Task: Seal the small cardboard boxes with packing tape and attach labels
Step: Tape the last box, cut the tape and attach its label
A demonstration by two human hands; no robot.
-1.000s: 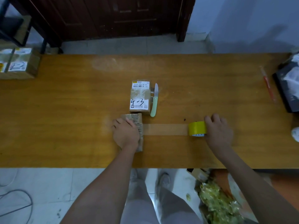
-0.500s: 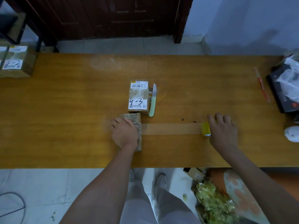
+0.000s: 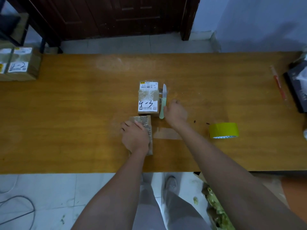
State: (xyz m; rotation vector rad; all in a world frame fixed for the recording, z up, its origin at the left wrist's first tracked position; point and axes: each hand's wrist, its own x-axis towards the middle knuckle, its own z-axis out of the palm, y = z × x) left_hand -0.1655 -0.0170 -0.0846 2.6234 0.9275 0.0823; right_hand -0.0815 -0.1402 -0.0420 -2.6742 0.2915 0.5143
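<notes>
My left hand (image 3: 134, 138) lies on top of a small cardboard box (image 3: 146, 123) near the table's front edge, its fingers curving over the box's left side and holding it down. A strip of clear brown tape (image 3: 166, 133) runs from the box rightwards along the table towards the yellow tape roll (image 3: 223, 130), which stands alone. My right hand (image 3: 176, 113) is beside the green handle of a knife (image 3: 163, 97), fingertips at the handle; the knife lies flat. Behind it stands a sealed, labelled box (image 3: 147, 98) marked "4-3".
The long wooden table (image 3: 83, 113) carries more labelled boxes (image 3: 20, 65) at the far left, a red pen (image 3: 279, 82) and a black package (image 3: 297, 87) at the right. A bag of green scraps (image 3: 217, 211) sits on the floor under the table's right side.
My right hand let go of the tape roll, which now stands further right, and swung left to the knife handle. My left hand stayed on the box.
</notes>
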